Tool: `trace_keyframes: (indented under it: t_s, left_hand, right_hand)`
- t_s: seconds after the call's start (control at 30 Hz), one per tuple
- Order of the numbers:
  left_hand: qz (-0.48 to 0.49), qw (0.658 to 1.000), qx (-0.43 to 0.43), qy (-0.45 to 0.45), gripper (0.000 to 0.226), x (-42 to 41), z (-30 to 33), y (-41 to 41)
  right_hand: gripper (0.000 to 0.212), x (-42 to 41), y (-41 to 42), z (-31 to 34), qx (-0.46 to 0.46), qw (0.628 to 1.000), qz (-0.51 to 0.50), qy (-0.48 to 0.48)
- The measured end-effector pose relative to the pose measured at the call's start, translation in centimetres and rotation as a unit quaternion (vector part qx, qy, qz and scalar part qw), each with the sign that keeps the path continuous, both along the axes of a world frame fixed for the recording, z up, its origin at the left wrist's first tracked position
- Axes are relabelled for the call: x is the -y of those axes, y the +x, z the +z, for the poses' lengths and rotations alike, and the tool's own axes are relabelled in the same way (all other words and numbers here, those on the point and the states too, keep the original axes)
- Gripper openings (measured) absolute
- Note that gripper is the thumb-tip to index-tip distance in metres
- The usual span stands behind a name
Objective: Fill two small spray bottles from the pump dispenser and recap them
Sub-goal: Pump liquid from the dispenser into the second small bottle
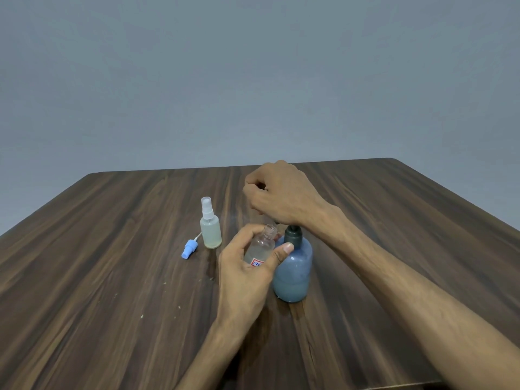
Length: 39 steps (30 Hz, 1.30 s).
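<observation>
Uncapped spray bottle (260,246), clear and part-filled, gripped round its body by the left hand (247,266), neck tipped under the spout. Likely light, thin-walled and slick if wet; best held mid-body, not squeezed. Just right of that hand, blue pump dispenser (294,270) upright on the tabletop (112,277), its head under the right hand (281,195), fingers curled over it, pressing. Left of both hands: capped second bottle (210,225) and loose blue spray cap (189,248).
</observation>
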<state>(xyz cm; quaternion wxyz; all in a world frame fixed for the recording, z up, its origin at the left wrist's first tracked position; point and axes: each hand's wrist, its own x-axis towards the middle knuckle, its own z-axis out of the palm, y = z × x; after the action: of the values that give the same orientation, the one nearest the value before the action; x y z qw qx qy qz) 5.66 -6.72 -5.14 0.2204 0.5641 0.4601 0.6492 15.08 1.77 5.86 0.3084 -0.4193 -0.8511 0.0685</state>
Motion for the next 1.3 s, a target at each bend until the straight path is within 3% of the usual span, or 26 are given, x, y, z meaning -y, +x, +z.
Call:
trace_keyframes:
  t_s: [1.3]
  left_hand:
    - [-0.009, 1.000, 0.014, -0.003, 0.019, -0.17, -0.25, 0.00]
  right_hand:
    - [0.033, -0.24, -0.21, -0.47, 0.011, 1.000, 0.000, 0.006]
